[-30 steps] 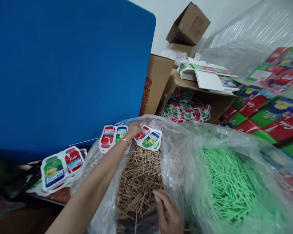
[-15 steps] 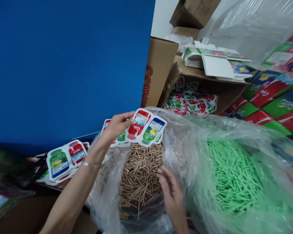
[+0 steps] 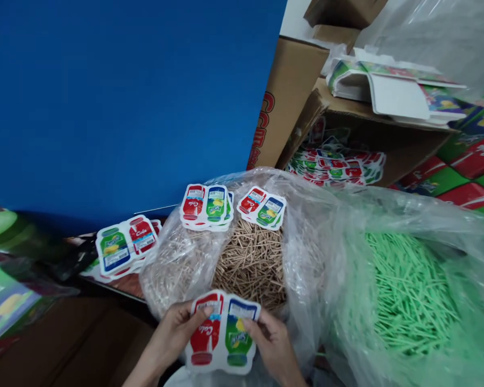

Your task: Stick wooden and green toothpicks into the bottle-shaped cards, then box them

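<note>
Your left hand (image 3: 181, 325) and right hand (image 3: 277, 338) pinch the Cola-Sprite cutout card (image 3: 223, 334) by its sides, at the near edge of the plastic bag (image 3: 304, 269) of brown sticks (image 3: 250, 263); one lifted, two card stacks (image 3: 205, 207) left along the far edge.

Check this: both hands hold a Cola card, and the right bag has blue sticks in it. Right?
Not quite: the sticks in the right bag are green, not blue, as the head view shows. The left hand and right hand do hold a Cola card.
</note>
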The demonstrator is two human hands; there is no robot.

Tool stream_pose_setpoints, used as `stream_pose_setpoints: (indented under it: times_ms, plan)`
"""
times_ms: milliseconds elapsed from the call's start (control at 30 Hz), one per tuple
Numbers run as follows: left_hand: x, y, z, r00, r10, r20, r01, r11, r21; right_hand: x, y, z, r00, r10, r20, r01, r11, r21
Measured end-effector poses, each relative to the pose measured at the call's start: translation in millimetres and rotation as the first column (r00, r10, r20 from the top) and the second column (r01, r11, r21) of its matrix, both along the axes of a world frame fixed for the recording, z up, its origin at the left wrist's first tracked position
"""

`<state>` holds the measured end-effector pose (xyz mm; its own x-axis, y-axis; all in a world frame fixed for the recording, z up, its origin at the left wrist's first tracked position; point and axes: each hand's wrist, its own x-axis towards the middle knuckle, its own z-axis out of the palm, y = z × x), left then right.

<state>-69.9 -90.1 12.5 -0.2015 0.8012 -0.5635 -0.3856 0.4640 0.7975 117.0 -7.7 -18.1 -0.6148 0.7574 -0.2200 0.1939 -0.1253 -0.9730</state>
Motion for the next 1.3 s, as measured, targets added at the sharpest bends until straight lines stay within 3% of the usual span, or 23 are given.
stream_pose_setpoints:
  times_ms: [100,167,200,267,333,400,467,633,800,900,1033,1300]
  plan:
    - [-12.5,-22.8,-5.8,0.988,0.144,-0.050,-0.147,0.987,-0.065,15.4,-3.1,-3.5,0.966,0.235,0.103,-0.249,0.957,0.151]
    - [-27.7,-35.1,-4.5,0.953,0.289,-0.095,-0.298,0.948,-0.115,23.5,1.3,-9.2,0.941,0.245,0.234,-0.319,0.872,0.371]
    - [-35.9,-39.8,-3.1,0.923,0.369,-0.114,-0.381,0.916,-0.126,25.7,4.1,-13.3,0.926,0.205,0.317,-0.345,0.798,0.494]
    - [-50.5,-45.9,-0.2,0.834,0.533,-0.141,-0.549,0.828,-0.116,25.4,8.5,-22.5,0.871,0.099,0.481,-0.439,0.596,0.673]
    - [-59.7,-48.9,1.3,0.748,0.649,-0.139,-0.662,0.744,-0.091,19.2,9.6,-30.7,0.798,0.045,0.602,-0.565,0.406,0.718]
    - [-62.5,-50.4,1.0,0.710,0.695,-0.115,-0.704,0.705,-0.088,9.8,8.1,-36.1,0.756,0.048,0.652,-0.637,0.284,0.717]
    - [-60.4,-51.7,-0.6,0.715,0.692,-0.099,-0.699,0.709,-0.091,0.4,6.6,-38.9,0.751,0.074,0.656,-0.653,0.229,0.722]
    - [-50.6,-53.0,-6.3,0.782,0.615,-0.099,-0.623,0.776,-0.101,-9.6,5.4,-44.2,0.753,0.019,0.657,-0.647,0.203,0.735]
    - [-48.0,-50.3,-9.7,0.795,0.601,-0.079,-0.606,0.789,-0.104,-5.5,-0.1,-54.3,0.763,-0.062,0.644,-0.625,0.182,0.759]
    - [-48.7,-48.9,-10.4,0.786,0.613,-0.081,-0.619,0.779,-0.101,-2.3,1.6,-58.2,0.783,-0.110,0.612,-0.570,0.266,0.778]
    - [-48.7,-46.9,-9.7,0.773,0.628,-0.086,-0.634,0.765,-0.111,-0.6,10.5,-63.3,0.763,-0.274,0.586,-0.462,0.403,0.790]
    - [-40.8,-45.7,-9.7,0.798,0.599,-0.063,-0.602,0.790,-0.117,-1.5,1.6,-68.4,0.737,-0.303,0.604,-0.464,0.423,0.778]
